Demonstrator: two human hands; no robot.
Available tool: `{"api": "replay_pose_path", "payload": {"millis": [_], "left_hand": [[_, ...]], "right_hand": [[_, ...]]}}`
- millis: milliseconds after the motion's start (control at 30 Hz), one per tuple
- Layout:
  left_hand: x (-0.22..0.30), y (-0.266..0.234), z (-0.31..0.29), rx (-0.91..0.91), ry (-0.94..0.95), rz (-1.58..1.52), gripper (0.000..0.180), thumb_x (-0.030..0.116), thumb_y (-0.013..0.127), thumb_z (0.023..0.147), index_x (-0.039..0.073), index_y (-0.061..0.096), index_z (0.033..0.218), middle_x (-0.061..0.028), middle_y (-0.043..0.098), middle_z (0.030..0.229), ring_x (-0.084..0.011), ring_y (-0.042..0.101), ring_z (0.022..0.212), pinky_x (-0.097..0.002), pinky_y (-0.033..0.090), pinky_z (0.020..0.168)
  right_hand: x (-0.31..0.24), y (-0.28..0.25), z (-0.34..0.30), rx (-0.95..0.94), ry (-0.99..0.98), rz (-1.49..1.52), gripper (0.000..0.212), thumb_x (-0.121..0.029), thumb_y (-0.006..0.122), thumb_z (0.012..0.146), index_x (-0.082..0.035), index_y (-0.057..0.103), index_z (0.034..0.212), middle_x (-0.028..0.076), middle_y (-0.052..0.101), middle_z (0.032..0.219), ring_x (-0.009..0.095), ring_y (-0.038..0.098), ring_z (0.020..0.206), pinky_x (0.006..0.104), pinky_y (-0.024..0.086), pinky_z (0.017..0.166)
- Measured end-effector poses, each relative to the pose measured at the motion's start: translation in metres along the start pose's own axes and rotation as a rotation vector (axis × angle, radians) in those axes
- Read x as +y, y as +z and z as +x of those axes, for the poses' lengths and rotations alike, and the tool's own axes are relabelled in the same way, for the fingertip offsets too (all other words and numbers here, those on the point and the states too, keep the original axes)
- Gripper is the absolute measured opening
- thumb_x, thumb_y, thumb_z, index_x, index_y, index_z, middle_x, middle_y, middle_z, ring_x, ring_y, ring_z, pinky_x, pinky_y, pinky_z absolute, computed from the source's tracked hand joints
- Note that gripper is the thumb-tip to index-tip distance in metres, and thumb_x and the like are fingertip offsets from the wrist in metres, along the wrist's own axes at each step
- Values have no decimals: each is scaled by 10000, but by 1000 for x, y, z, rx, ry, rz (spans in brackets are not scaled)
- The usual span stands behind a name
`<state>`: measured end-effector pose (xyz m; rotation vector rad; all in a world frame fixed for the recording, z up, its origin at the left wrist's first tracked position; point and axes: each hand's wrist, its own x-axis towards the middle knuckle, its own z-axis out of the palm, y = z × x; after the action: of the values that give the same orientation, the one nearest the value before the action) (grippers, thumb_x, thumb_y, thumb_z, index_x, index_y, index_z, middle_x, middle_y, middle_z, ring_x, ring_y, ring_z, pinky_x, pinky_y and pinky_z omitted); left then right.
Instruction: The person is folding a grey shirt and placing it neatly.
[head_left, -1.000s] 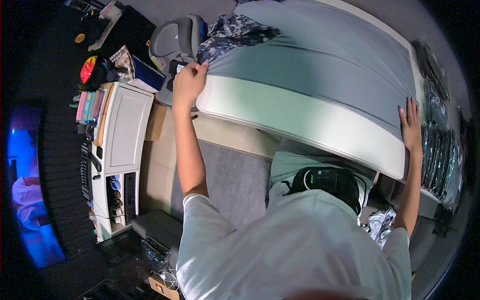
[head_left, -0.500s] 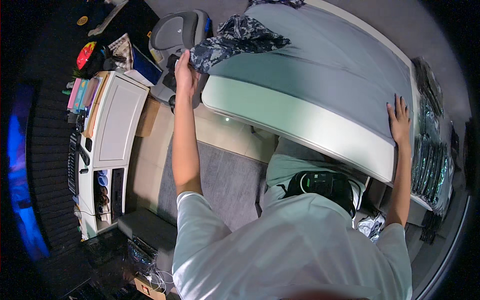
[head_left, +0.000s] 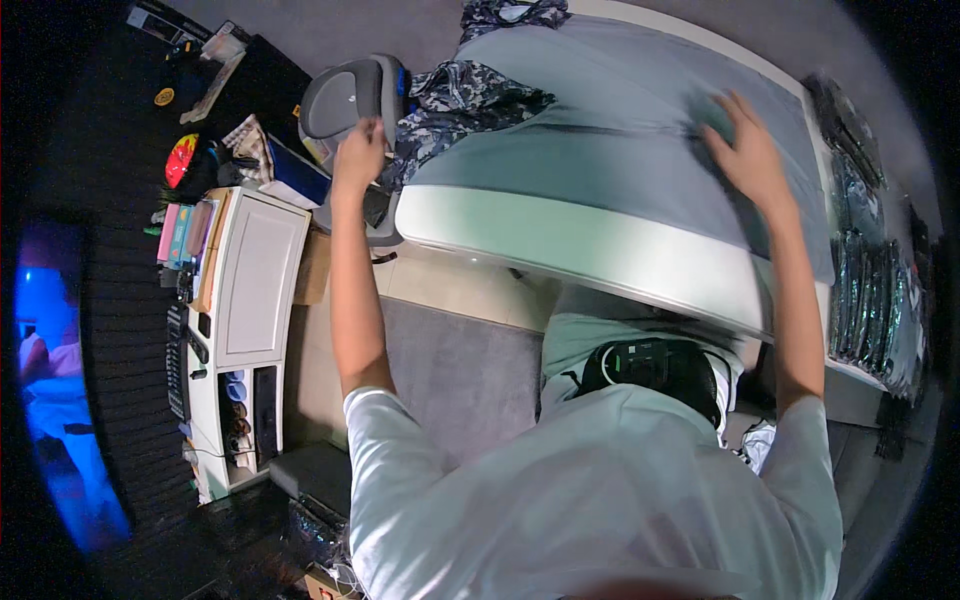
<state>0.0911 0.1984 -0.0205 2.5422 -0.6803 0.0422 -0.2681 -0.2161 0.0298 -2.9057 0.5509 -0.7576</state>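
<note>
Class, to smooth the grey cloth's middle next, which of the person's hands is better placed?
Probably the right hand: it is over the grey cloth, while the left hand is off by the camo cloth.

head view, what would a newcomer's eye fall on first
Probably the big grey cloth spread over the white tabletop, with camouflage-patterned fabric at its left end. Next, the blurred right hand over the cloth's right half. At the far left, a panel glowing blue stands out against dark surroundings.
</note>
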Motion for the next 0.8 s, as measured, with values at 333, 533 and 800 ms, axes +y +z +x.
{"api": "replay_pose_path", "payload": {"millis": [333, 533, 800], "left_hand": [[38, 26, 108, -155, 140, -165, 513, 368, 763, 762, 77, 708, 1180, -140, 739, 1002, -295, 704, 982, -372, 523, 899], [61, 25, 137, 91, 160, -120, 355, 382, 777, 794, 40, 704, 852, -51, 663, 712, -210, 631, 689, -336, 502, 704], [71, 51, 132, -64, -72, -780, 182, 126, 583, 819, 40, 600, 979, -50, 592, 936, -182, 557, 842, -301, 470, 703]], "right_hand": [[-194, 127, 110, -51, -300, 430, 509, -411, 709, 820, -40, 679, 1167, 207, 678, 1178, 385, 634, 1101, 449, 512, 944], [-178, 154, 124, -31, -85, 577, 331, -364, 617, 841, -76, 752, 928, 221, 711, 891, 424, 685, 870, 526, 536, 851], [-147, 169, 152, -9, 261, 902, 355, -381, 576, 907, -84, 732, 1022, 197, 719, 951, 422, 672, 915, 484, 520, 832]]}}
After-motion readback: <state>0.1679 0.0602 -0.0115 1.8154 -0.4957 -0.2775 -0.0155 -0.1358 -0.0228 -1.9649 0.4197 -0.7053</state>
